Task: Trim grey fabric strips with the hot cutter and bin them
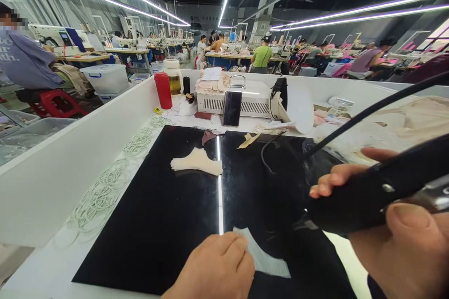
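Observation:
My left hand [219, 266] rests low on the black board [140, 224], its fingers curled together on the edge of a pale grey-green cut fabric piece [268, 259]. Part of that piece is hidden beneath the hand. At the right, close to the camera, my right hand [410, 238] is wrapped round a black corded hand tool [354, 196]; its exact kind I cannot make out. Its thick black cable [372, 107] runs off to the upper right. Farther up the board lies a stack of cream cut fabric pieces [196, 162], apart from both hands.
Loops of pale green cord [101, 189] line the left side. Behind the board stand a red cup [163, 90], a jar [172, 77], a phone [232, 108] and a white vented box [254, 96]. Plastic and fabric [414, 117] lie right. People sit at sewing tables beyond the white partition [87, 149].

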`<action>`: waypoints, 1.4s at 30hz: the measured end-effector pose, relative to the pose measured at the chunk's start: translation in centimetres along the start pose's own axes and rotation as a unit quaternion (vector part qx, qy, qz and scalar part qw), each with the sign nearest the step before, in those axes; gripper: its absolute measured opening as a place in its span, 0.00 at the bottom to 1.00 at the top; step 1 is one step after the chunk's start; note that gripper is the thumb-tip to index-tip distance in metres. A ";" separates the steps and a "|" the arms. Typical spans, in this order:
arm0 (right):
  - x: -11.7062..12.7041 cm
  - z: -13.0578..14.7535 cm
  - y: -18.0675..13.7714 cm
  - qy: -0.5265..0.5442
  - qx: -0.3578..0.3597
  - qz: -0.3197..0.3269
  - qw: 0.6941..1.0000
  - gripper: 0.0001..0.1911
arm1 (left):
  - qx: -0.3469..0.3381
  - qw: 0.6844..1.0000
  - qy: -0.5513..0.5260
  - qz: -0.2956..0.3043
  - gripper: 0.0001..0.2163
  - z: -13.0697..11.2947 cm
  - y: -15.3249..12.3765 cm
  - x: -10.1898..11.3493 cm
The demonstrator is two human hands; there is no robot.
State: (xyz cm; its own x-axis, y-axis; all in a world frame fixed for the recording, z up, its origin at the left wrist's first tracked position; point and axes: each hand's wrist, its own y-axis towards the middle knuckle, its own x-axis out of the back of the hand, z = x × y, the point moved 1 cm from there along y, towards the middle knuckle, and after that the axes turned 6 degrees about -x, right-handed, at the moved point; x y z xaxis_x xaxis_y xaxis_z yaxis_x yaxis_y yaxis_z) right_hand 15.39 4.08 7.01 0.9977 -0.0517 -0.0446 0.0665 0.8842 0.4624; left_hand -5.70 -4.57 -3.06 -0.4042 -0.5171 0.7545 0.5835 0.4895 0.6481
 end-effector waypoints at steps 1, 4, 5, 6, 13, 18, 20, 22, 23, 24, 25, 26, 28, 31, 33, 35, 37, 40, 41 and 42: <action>-1.2 0.2 -0.3 0.051 -0.029 -0.002 0.998 0.26 | 0.004 1.000 0.001 -0.005 0.09 0.0 0.0 0.0; -4.3 0.5 -1.4 0.121 -0.040 0.000 0.992 0.27 | 0.015 1.000 0.008 -0.019 0.10 -0.1 0.2 0.1; -5.0 0.5 -1.7 0.128 -0.038 -0.001 0.991 0.27 | 0.014 1.000 0.009 -0.020 0.10 -0.1 0.2 0.1; -5.7 0.4 -1.9 0.133 -0.039 -0.001 0.990 0.26 | 0.012 1.000 0.010 -0.020 0.10 -0.1 0.3 0.1; -7.0 -0.7 -2.4 0.129 -0.037 -0.001 0.991 0.24 | 0.012 1.000 0.014 -0.010 0.09 -0.4 0.4 -0.3; -6.9 -0.8 -2.4 0.122 -0.043 -0.006 0.992 0.23 | 0.017 1.000 0.019 -0.018 0.09 -0.5 0.5 -0.1; -6.9 -1.0 -2.6 0.120 -0.038 -0.002 0.992 0.22 | 0.016 1.000 0.015 -0.014 0.09 -0.4 0.5 0.0; -6.8 -1.3 -2.7 0.118 -0.033 0.007 0.992 0.20 | 0.016 1.000 0.008 -0.008 0.09 -0.3 0.4 0.0; -6.8 -1.4 -2.7 0.118 -0.033 0.012 0.992 0.19 | 0.016 1.000 0.005 -0.006 0.09 -0.3 0.4 0.0; -6.7 -1.6 -2.8 0.118 -0.035 0.017 0.992 0.18 | 0.017 1.000 0.003 -0.002 0.09 -0.3 0.3 0.0; -6.7 -1.6 -2.8 0.120 -0.038 0.022 0.992 0.17 | 0.016 1.000 0.002 0.002 0.09 -0.3 0.2 0.0; -6.7 -1.7 -2.8 0.123 -0.038 0.024 0.991 0.17 | 0.012 1.000 0.001 0.003 0.08 -0.2 0.1 0.0; -6.8 -1.5 -2.8 0.134 -0.037 0.025 0.990 0.18 | 0.006 1.000 0.003 0.003 0.07 -0.2 0.1 0.0; -7.1 -1.2 -2.8 0.157 -0.034 0.026 0.987 0.20 | 0.010 1.000 -0.002 0.001 0.08 -0.1 0.2 0.2; -7.4 -1.3 -2.9 0.167 -0.032 0.035 0.985 0.21 | 0.016 1.000 -0.006 0.001 0.09 0.0 0.3 0.3; -7.7 -1.5 -3.0 0.172 -0.030 0.042 0.984 0.20 | 0.016 1.000 -0.006 -0.003 0.10 0.0 0.4 0.4; -7.8 -1.8 -3.1 0.178 -0.027 0.042 0.983 0.19 | 0.012 1.000 -0.003 -0.004 0.10 0.1 0.4 0.4; -8.0 -1.9 -3.2 0.187 -0.026 0.037 0.981 0.19 | 0.001 1.000 0.001 0.000 0.11 0.2 0.3 0.3; -8.0 -1.9 -3.2 0.189 -0.028 0.036 0.981 0.19 | -0.001 1.000 0.002 0.001 0.11 0.2 0.2 0.3; -8.0 -1.9 -3.2 0.190 -0.030 0.036 0.981 0.19 | 0.000 1.000 0.002 0.002 0.11 0.2 0.1 0.3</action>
State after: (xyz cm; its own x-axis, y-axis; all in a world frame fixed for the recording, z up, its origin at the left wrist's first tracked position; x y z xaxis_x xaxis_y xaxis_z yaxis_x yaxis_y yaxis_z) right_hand 7.19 2.55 4.23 0.9211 0.1783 -0.3462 -0.0159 0.9055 0.4241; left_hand -5.89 -4.48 -2.74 -0.3978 -0.5182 0.7571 0.5858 0.4917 0.6443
